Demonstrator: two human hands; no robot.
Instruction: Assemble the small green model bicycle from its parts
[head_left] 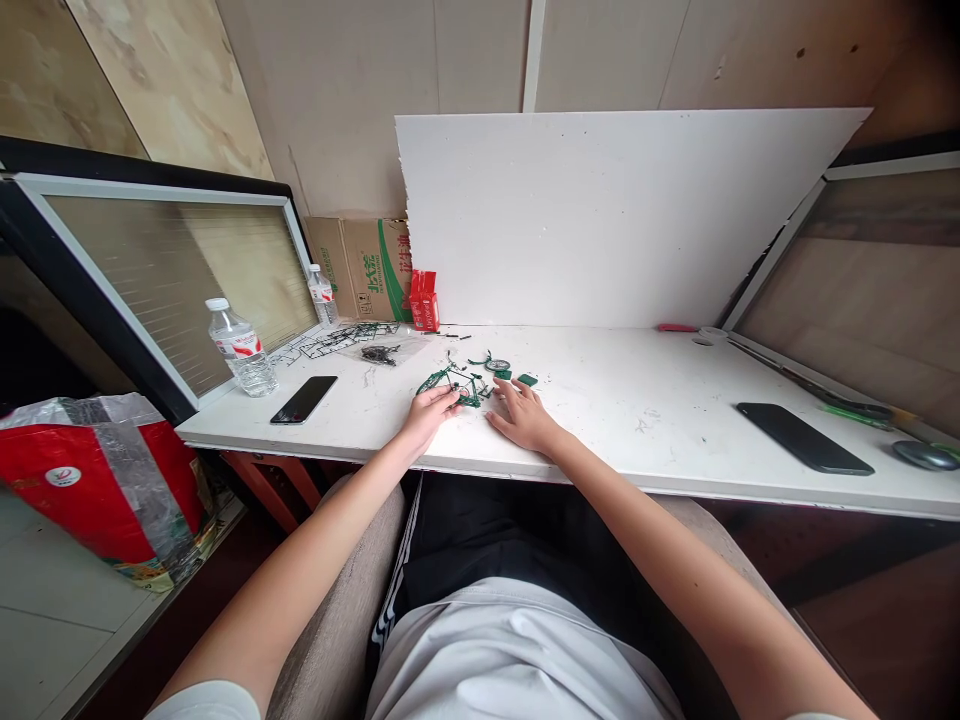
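Observation:
A small green model bicycle (pixel 466 380) is at the middle of the white table, its front wheel at the left. My left hand (pixel 433 415) has its fingers closed on the lower frame of the model bicycle. On the right side of it, my right hand (pixel 523 415) rests with fingers spread near the table, close to the bicycle's rear parts; I see nothing in it. Behind lie a loose wheel (pixel 496 365) and a dark green flat piece (pixel 528 380). Tiny green bits are scattered around them.
Black part frames (pixel 337 340) and a bag of dark parts (pixel 380 355) lie at the back left. Two phones, one at left (pixel 304 400) and a dark one (pixel 805 438) at right, flank the work. A water bottle (pixel 244 350) and a red box (pixel 424 300) stand nearby.

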